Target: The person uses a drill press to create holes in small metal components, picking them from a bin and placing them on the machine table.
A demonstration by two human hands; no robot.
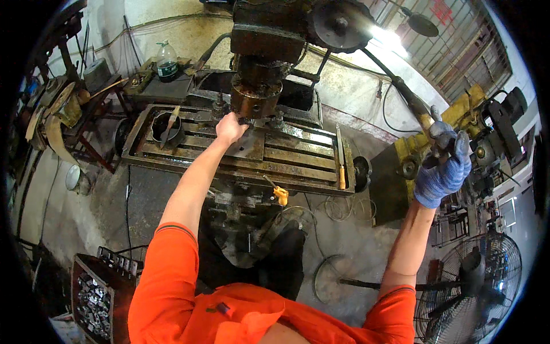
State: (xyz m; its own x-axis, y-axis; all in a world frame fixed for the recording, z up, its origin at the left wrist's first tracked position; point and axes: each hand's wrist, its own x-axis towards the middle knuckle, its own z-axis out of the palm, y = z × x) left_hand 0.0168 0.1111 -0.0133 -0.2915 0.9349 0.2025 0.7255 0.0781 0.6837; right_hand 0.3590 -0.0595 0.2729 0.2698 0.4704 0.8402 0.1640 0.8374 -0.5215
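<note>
My bare left hand (230,129) is closed in a fist just below the dark, oily spindle head (256,97) of a milling machine. Its fingers hide whatever they grip over the slotted machine table (275,167). Out to the right, my right hand (442,166) wears a blue knit glove with dark grey fingers. It is raised, with its curled fingers at the lower end of a long lever (408,94) running down from the machine's round hub (340,26). Clamping hardware (220,106) stands beside the spindle, partly hidden.
A pot (166,131) with a brush is on the table's left end; a file (342,160) with a yellow handle lies at its right. A yellow-handled tool (280,196) sits at the front edge. A fan (470,286) stands lower right, a crate of metal parts (94,301) lower left.
</note>
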